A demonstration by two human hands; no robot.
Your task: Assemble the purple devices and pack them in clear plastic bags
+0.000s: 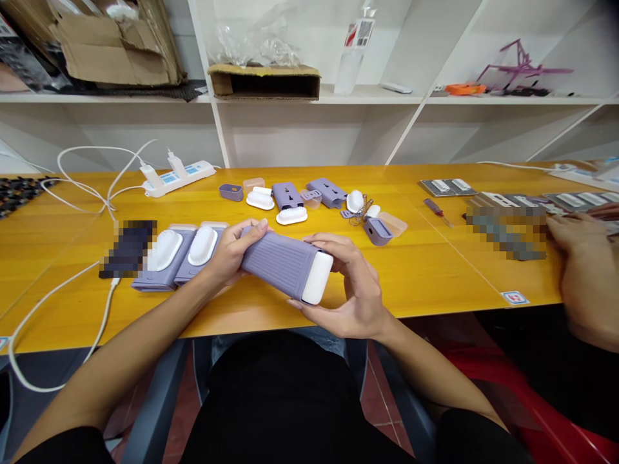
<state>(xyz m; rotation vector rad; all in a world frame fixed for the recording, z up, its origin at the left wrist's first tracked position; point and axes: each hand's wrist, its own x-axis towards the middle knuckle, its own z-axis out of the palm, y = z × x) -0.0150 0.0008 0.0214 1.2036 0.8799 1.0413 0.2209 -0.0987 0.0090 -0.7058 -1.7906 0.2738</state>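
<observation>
A person at a yellow worktop (425, 283) holds a purple ribbed casing (275, 263) in both hands, just above the near edge, its white end piece (319, 277) turned toward the right. The left hand (235, 251) is closed around the far end, thumb pressed across the top and the other fingers wrapped behind and beneath. The right hand (358, 290) spans the opposite end in a wide curve, its fingers clamped on the casing beside the white piece, forefinger along the upper edge and thumb at the lower corner.

The step in hand appears to be seating or checking that end piece; whether it is fully home cannot be told from this angle. The next move would seem to call for a steady left grip, with even, light pressure from the right.

Just beyond the left forearm, two purple units with white oval tops (167, 250) (203, 246) stand side by side. Behind the casing lie loose purple shells (287, 195) (329, 192), white oval caps (261, 199) (291, 216) and a small purple box (378, 232). At far right, a co-worker's hand (583, 241) rests near other parts.
</observation>
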